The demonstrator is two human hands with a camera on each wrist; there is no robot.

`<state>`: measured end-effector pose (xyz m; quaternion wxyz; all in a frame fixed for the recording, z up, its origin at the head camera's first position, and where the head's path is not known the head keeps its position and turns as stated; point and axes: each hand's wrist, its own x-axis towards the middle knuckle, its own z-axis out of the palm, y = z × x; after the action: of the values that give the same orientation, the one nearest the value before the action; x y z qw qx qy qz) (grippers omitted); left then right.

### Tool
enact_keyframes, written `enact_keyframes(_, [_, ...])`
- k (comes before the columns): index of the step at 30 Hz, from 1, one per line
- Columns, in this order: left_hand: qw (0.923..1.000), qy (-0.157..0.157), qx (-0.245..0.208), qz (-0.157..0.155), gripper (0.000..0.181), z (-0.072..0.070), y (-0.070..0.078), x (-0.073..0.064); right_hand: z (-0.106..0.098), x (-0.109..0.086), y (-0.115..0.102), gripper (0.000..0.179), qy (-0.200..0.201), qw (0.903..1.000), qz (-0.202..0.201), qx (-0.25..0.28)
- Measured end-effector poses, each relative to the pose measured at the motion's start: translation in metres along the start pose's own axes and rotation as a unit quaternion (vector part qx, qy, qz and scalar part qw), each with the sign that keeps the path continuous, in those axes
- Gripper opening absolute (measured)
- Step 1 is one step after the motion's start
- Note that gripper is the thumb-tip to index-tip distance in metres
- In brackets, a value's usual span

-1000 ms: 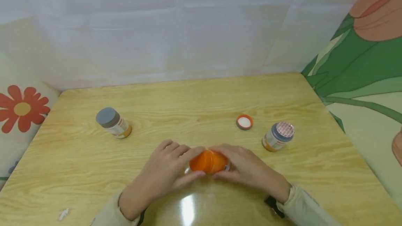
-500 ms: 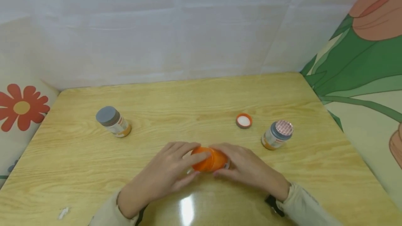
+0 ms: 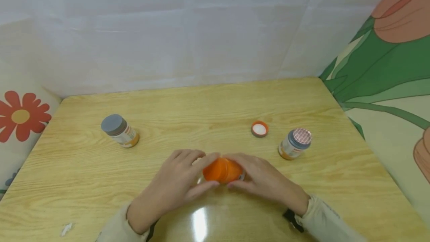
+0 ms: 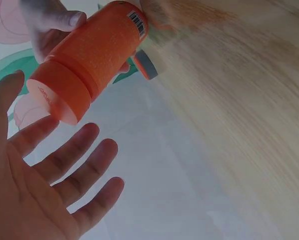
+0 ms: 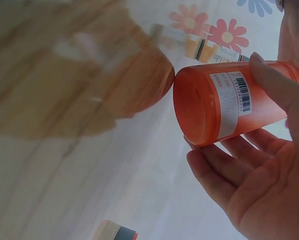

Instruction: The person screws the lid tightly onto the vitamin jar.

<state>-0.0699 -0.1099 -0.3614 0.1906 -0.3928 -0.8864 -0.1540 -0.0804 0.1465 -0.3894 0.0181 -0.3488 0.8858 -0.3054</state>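
Note:
An orange bottle [image 3: 234, 171] with an orange screw cap [image 3: 214, 171] lies tilted on its side between the two hands. My right hand [image 3: 267, 179] grips the bottle body, thumb on one side and fingers on the other. Around the cap end is my left hand [image 3: 174, 182], its fingers spread. In the left wrist view the index fingertip meets the cap's edge or lies just behind it, while the thumb stands apart from the cap. A white barcode label [image 5: 233, 103] shows near the bottle's base in the right wrist view.
A grey-capped bottle [image 3: 120, 130] stands at the left of the wooden table [image 3: 188, 118]. At the right, an uncapped bottle [image 3: 294, 144] has a patterned seal on its mouth. Beside it a cap [image 3: 259, 129] lies inside up. White cloth [image 3: 168, 47] hangs behind.
Half a second ago a left finger lay across the orange cap; now it has drawn back to the cap's far edge. The right hand keeps its hold on the bottle.

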Motion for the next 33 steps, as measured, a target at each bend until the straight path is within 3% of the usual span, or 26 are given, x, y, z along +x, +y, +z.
enact_keyframes(7, [0.9999,0.003,0.001,0.016,0.048,0.0021,-0.0009,0.0013,-0.0012,0.0009,-0.0013,0.067,-0.009,0.9999,0.012,0.001])
enact_keyframes(19, [0.9975,-0.047,-0.033,0.04,0.059,-0.0015,-0.0023,-0.0029,-0.0008,0.0008,0.0004,0.064,-0.012,0.9998,0.016,-0.001])
enact_keyframes(28, [0.9963,-0.029,-0.031,0.075,0.064,0.0011,-0.0043,-0.0047,-0.0025,0.0006,-0.0006,0.064,-0.019,0.9997,0.016,0.002])
enact_keyframes(33, [0.9976,-0.026,-0.036,0.053,0.058,0.0012,-0.0026,-0.0043,-0.0023,0.0004,-0.0011,0.065,-0.007,0.9999,0.012,-0.009])
